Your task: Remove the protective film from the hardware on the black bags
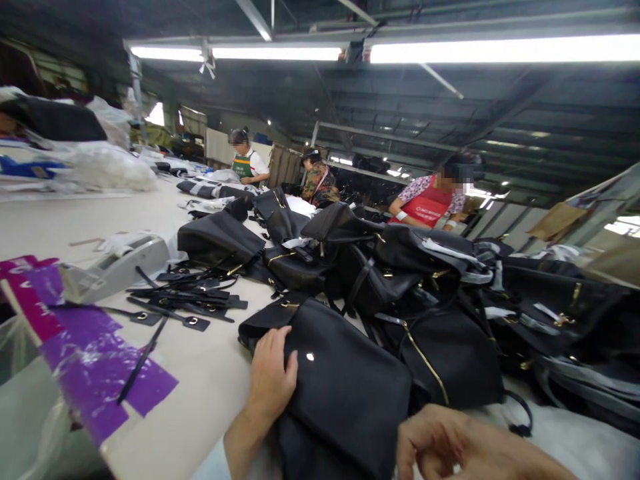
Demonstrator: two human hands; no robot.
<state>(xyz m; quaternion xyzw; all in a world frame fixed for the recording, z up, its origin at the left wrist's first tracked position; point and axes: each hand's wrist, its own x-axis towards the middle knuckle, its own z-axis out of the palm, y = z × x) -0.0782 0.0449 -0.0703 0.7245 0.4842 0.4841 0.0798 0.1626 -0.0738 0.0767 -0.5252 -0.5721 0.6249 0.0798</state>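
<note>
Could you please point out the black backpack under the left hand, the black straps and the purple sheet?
Black backpack (345, 393), head view, on its front panel.
Black straps (190, 298), head view, on the pile's middle.
Purple sheet (100, 373), head view, on its middle.

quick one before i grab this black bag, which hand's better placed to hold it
Left, probably. The left hand already rests on the black bag, with its fingers on top, while the right hand is curled by the bag's lower right edge and doesn't appear to grip it.

bag workshop, long worktable (210, 380), black backpacks (450, 353)
</note>
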